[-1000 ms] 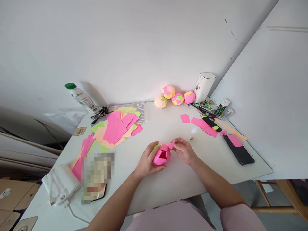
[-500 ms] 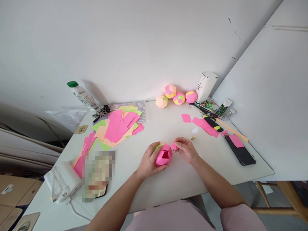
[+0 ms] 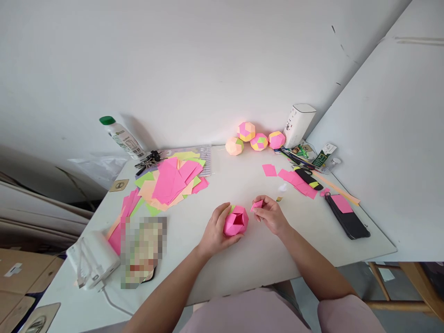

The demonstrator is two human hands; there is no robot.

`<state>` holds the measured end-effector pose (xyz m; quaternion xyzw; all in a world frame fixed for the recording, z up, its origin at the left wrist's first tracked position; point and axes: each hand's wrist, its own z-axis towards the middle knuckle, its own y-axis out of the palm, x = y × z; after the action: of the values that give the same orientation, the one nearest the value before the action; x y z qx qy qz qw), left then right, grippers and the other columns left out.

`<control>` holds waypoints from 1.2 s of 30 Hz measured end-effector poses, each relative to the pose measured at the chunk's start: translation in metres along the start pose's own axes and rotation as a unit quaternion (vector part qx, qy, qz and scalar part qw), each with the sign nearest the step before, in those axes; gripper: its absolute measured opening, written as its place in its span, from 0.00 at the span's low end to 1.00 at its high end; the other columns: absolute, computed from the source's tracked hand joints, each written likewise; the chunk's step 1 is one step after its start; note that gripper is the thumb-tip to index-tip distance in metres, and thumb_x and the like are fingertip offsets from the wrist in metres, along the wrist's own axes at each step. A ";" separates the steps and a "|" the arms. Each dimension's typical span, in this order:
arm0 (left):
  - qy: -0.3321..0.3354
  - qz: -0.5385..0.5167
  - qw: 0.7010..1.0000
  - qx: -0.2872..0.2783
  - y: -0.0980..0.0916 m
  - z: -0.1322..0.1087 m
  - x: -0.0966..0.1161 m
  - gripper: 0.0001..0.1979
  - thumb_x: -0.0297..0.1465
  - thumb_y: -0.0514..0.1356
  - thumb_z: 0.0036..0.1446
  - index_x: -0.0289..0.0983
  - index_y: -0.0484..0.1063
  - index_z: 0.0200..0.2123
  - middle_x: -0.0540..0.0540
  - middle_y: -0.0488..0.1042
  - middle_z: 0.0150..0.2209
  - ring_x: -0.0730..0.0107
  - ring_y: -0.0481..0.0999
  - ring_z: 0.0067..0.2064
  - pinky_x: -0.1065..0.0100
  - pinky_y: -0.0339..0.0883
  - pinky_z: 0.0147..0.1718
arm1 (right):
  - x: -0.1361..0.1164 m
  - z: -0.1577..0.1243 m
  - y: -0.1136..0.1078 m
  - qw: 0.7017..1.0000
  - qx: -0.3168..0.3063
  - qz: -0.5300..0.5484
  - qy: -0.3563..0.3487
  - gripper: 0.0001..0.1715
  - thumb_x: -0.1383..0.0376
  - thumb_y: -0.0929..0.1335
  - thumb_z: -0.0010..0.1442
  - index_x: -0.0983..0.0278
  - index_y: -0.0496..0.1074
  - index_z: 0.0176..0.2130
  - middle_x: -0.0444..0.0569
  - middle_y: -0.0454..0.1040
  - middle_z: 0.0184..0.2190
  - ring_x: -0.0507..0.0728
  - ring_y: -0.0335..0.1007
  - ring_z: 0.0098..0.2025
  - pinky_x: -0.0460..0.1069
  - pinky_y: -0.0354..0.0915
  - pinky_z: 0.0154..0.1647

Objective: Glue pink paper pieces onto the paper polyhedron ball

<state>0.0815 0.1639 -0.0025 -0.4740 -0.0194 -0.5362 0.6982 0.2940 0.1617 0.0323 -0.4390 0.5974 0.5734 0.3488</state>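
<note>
My left hand (image 3: 217,233) is wrapped round the left side of a folded paper ball (image 3: 242,228). The ball is mostly pink with a bit of green at its top left, and a dark opening shows in the side facing me. Between the thumb and fingers of my right hand (image 3: 272,216) is a small folded pink paper piece (image 3: 256,205). This piece is a short way right of the ball, apart from it. Both hands are just above the front middle of the table.
Several finished paper balls (image 3: 246,132) sit by the wall. Loose coloured paper (image 3: 169,182) lies left, near keys (image 3: 150,159) and a bottle (image 3: 123,138). A white charger (image 3: 93,259) and a pixelated phone are front left. A utility knife (image 3: 308,178) and black pouch (image 3: 347,219) lie right.
My right hand has drawn the pink paper piece slightly away from the ball and turned it. My left hand still holds the ball in nearly the same place. The view has shifted slightly.
</note>
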 end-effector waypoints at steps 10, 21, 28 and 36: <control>-0.043 -0.024 0.999 0.016 0.002 -0.002 0.000 0.37 0.41 0.61 0.54 0.39 0.48 0.62 0.33 0.56 0.57 0.49 0.61 0.59 0.50 0.67 0.50 | 0.001 -0.002 0.001 0.998 -0.019 -0.053 -0.014 0.10 0.65 0.72 0.51 0.62 0.69 0.35 0.39 0.68 0.25 0.48 0.63 0.23 0.48 0.61 0.27; -0.070 0.028 0.995 0.058 0.001 -0.001 0.004 0.37 0.43 0.62 0.53 0.40 0.50 0.61 0.34 0.57 0.56 0.49 0.63 0.57 0.52 0.71 0.46 | -0.002 -0.012 0.008 0.992 -0.057 -0.110 -0.034 0.09 0.63 0.72 0.52 0.61 0.70 0.35 0.42 0.68 0.29 0.48 0.60 0.26 0.46 0.59 0.26; -0.071 0.114 0.988 0.076 0.002 0.001 0.016 0.37 0.43 0.62 0.53 0.39 0.50 0.60 0.33 0.60 0.54 0.49 0.67 0.53 0.53 0.72 0.42 | -0.001 -0.024 0.026 0.964 -0.077 -0.206 -0.152 0.04 0.65 0.68 0.57 0.61 0.71 0.37 0.46 0.70 0.31 0.51 0.64 0.29 0.47 0.63 0.27; -0.087 0.187 0.975 0.087 0.001 0.004 0.022 0.32 0.42 0.60 0.54 0.36 0.53 0.57 0.32 0.62 0.53 0.50 0.69 0.49 0.54 0.71 0.41 | 0.005 -0.028 0.041 0.839 -0.096 -0.376 -0.381 0.12 0.73 0.62 0.61 0.60 0.71 0.39 0.52 0.75 0.37 0.54 0.71 0.35 0.48 0.68 0.28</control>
<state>0.0938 0.1503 0.0112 -0.4517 -0.0381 -0.3493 0.8201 0.2573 0.1312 0.0462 -0.4080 0.1488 0.5747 0.6936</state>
